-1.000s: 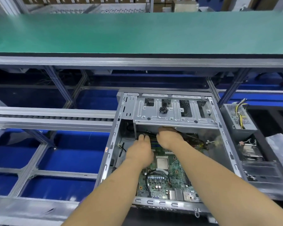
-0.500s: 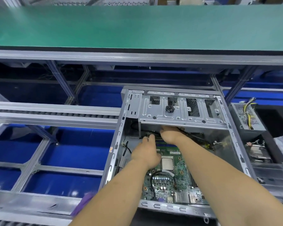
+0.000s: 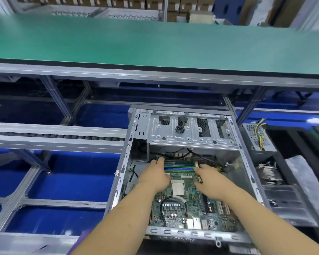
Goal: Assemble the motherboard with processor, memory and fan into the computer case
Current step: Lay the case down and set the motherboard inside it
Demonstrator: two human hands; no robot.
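Seating the motherboard [image 3: 190, 205] flat inside the computer case [image 3: 247, 173], the left hand [image 3: 154, 176] and right hand [image 3: 210, 179] press with fingers spread either side of the memory slots [image 3: 179, 167], so screwing it down likely comes next.

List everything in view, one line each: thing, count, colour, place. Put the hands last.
computer case: one, silver, open, centre of view.
motherboard: one, green, inside the case.
processor: one, silver, mid-board, between the hands.
memory slots: a row, blue and green, far end of the board.
power supply: one, grey, yellow wires, right of the case.
heatsink: one, metal, right of the case, nearer.
green belt: one, across the top.
left hand: on the board's left side, fingers extended.
right hand: on the board's right side, fingers extended.
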